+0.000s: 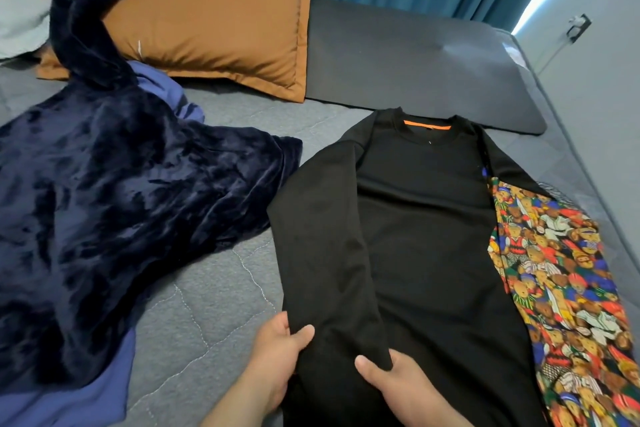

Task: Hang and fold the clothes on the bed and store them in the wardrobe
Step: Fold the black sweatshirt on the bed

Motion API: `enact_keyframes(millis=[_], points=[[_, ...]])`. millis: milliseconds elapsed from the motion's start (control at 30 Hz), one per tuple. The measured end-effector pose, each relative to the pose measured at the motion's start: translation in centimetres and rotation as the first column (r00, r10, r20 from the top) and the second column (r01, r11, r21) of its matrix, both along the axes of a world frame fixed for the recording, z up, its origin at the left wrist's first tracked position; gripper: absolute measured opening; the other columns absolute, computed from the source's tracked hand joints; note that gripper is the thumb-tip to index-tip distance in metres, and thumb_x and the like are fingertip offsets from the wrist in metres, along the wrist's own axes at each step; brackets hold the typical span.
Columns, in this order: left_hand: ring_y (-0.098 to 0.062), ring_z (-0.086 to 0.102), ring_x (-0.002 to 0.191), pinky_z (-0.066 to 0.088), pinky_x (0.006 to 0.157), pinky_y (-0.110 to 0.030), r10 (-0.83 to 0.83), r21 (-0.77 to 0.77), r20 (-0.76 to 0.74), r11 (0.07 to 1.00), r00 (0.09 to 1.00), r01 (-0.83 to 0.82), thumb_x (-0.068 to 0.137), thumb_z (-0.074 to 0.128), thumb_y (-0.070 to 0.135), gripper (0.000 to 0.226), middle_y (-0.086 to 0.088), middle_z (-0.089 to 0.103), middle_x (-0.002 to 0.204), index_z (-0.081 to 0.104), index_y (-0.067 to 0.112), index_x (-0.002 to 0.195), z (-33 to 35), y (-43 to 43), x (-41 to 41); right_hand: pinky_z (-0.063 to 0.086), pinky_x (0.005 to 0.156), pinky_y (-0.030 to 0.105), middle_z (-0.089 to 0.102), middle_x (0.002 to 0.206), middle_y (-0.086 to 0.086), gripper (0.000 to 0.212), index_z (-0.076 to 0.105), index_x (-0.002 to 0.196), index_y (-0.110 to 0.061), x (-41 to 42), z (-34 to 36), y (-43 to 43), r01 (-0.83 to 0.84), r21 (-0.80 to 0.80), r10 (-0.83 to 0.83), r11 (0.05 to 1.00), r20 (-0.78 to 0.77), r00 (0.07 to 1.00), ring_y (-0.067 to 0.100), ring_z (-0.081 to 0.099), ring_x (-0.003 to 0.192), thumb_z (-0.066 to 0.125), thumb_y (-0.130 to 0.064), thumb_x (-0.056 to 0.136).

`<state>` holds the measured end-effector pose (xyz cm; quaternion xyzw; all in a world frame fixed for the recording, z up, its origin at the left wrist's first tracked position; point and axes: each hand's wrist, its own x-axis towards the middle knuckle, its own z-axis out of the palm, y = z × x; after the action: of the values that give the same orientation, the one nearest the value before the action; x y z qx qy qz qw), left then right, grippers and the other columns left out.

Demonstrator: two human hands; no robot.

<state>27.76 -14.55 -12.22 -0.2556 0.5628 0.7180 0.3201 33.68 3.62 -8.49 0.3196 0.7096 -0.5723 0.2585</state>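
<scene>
My left hand [277, 348] and right hand [388, 380] pinch the folded-in sleeve [322, 236] of the black long-sleeved sweatshirt [429, 239]. Its folding looks barely begun; the navy velvet garment [114, 201] and bear-print cloth [561, 288] lie unfolded.

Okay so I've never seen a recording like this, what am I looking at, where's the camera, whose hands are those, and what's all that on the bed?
No machine here: the single picture comes from a camera worn on a person's head, looking down. The left hand and right hand are that person's; both pinch the sleeve end of a black top spread on the grey bed. A bear-print garment lies partly under it on the right. Left of it, a dark blue plush garment partly covers a lighter blue cloth. Beyond lie an orange-brown pillow and a dark grey pillow.
</scene>
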Motion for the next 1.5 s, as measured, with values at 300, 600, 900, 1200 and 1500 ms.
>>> enact_keyframes(millis=[300,600,900,1200,1500], points=[[-0.029,0.071,0.093,0.056,0.085,-0.042,0.058,0.005,-0.011,0.998,0.998,-0.058,0.080,0.070,0.016,0.020,-0.012,0.075,0.099,0.072,0.008,0.098,0.5,0.6,-2.4,0.055,0.090,0.039,0.075,0.100,0.012,0.016,0.066,0.105,-0.004,-4.4,-0.1,1.1,0.112,-0.192,-0.135,0.975,-0.110,0.985,0.023,0.071,0.095,0.068,-0.009,0.089],[-0.032,0.068,0.103,0.055,0.084,-0.044,0.144,0.348,0.183,0.916,0.972,-0.201,0.087,0.061,0.033,0.033,-0.016,0.070,0.113,0.076,0.009,0.104,2.7,0.5,-12.6,0.059,0.080,0.041,0.075,0.103,0.009,0.025,0.067,0.108,-0.011,-15.1,0.1,0.6,0.166,-0.322,-0.206,0.932,-0.091,0.974,0.027,0.072,0.094,0.069,-0.026,0.088],[-0.031,0.070,0.100,0.053,0.088,-0.042,0.238,0.331,0.080,0.910,0.968,-0.251,0.090,0.059,0.035,0.032,-0.013,0.071,0.111,0.075,0.013,0.106,2.5,-0.5,-21.6,0.056,0.082,0.038,0.073,0.108,0.013,0.038,0.071,0.112,-0.007,-29.2,2.1,0.7,0.252,-0.365,-0.294,0.896,-0.065,0.953,0.029,0.071,0.099,0.067,-0.036,0.089],[-0.028,0.074,0.073,0.054,0.064,-0.035,0.296,0.494,0.186,0.796,0.937,-0.350,0.098,0.046,0.029,0.046,-0.018,0.074,0.087,0.077,-0.002,0.084,3.4,-1.0,-25.5,0.058,0.073,0.043,0.070,0.101,0.020,0.034,0.066,0.106,-0.002,-38.7,4.3,1.8,0.315,-0.163,-0.326,0.935,-0.044,0.944,0.035,0.068,0.083,0.050,0.000,0.076],[-0.029,0.073,0.079,0.058,0.067,-0.034,0.225,0.371,0.084,0.897,0.971,-0.240,0.095,0.052,0.022,0.022,-0.017,0.074,0.094,0.069,0.008,0.091,0.6,-0.4,-28.0,0.059,0.063,0.039,0.074,0.101,0.019,0.053,0.071,0.105,-0.004,-42.1,0.3,2.4,0.273,-0.240,-0.273,0.932,0.033,0.961,0.033,0.073,0.087,0.059,-0.053,0.089]])
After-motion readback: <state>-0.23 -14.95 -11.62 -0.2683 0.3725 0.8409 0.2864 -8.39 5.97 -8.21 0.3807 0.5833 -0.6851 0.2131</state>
